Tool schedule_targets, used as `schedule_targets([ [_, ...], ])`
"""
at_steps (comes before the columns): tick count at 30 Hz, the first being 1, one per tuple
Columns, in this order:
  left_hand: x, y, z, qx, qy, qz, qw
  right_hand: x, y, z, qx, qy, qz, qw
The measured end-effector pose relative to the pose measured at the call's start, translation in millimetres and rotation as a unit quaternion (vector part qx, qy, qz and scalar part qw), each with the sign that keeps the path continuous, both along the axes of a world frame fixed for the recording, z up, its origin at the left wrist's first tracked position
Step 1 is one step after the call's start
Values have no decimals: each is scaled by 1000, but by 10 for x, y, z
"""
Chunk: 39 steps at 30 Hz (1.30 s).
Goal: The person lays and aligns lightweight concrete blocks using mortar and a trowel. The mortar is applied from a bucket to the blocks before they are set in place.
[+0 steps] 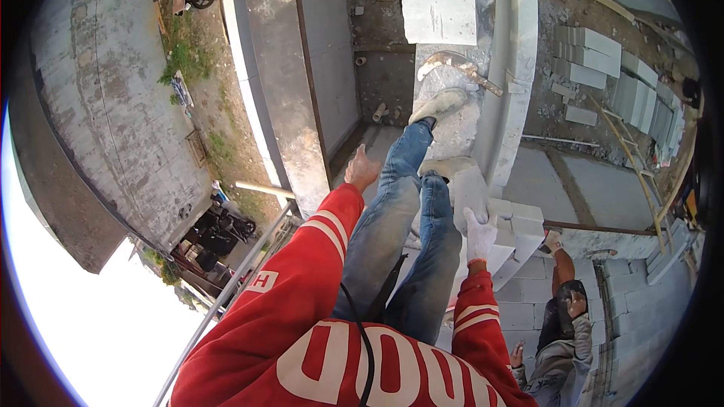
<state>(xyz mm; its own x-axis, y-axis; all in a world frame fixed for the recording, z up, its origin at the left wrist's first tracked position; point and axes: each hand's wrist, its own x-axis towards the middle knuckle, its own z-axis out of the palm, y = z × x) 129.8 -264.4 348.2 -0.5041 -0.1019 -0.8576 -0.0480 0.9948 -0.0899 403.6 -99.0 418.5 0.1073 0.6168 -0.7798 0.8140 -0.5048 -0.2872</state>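
My left hand (363,170) is bare and hangs in the air left of my knees, its fingers apart and holding nothing. In a white glove, my right hand (480,237) lies against a pale block (471,190) beside my right leg, fingers stretched along it. More white blocks (520,227) sit close to the right of that glove. My shoes (440,104) stand on top of a wall (460,132). Ahead of them lies a curved tool (450,62) with a worn handle. Farther along the wall rests another white block (440,18).
Below right, another person (562,332) raises a hand near the blocks. A wooden ladder (633,162) leans beyond, near stacked blocks (588,53). Deep drops flank the wall; a concrete beam (283,68) runs along the left. A metal rail (219,305) passes my left arm.
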Motion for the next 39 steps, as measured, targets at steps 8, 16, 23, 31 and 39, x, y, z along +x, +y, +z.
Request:
schedule_targets([
  [8, 22, -774, -91, 95, 1, 188, 978, -161, 379, -101, 42, 17, 167, 985],
  [16, 504, 680, 285, 305, -204, 457, 810, -354, 239, 415, -162, 202, -238, 936],
  [23, 723, 1092, 341, 344, -232, 530, 740, -347, -183, 590, -114, 314, -178, 926],
  [31, 713, 1077, 349, 275, -372, 499, 733, -206, -113, 866, 24, 217, 81, 973],
  [39, 1125, 1396, 415, 205, -255, 273, 905, 348, -283, 609, -220, 370, -536, 726],
])
